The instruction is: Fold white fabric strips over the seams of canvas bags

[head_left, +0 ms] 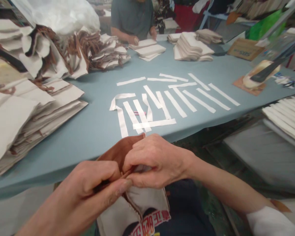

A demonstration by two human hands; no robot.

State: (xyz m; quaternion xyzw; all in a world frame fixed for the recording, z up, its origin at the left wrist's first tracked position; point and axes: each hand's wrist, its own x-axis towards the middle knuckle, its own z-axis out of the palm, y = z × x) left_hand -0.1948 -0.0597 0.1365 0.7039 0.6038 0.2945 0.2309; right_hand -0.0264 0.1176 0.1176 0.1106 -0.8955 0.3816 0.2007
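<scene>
My left hand (pixel 95 186) and my right hand (pixel 154 162) meet at the lower middle of the view, in front of the table's near edge. Both pinch the folded brown edge of a fabric piece (pixel 119 149). The piece is brown at the top, while its cream-coloured panels (pixel 147 198) hang below my fingers over my lap. Just beyond my hands, many white strips (pixel 175 104) lie scattered on the blue-green tabletop (pixel 93 121), some crossing one another. A small pink item (pixel 139 113) shows among them.
Stacked cream and brown pieces (pixel 27 118) fill the left side. Across the table a person in a grey shirt (pixel 132 19) handles flat pieces (pixel 149 50). Folded cloth (pixel 191 47), a cardboard box (pixel 245 49) and a clear-walled roll (pixel 255 77) stand to the right.
</scene>
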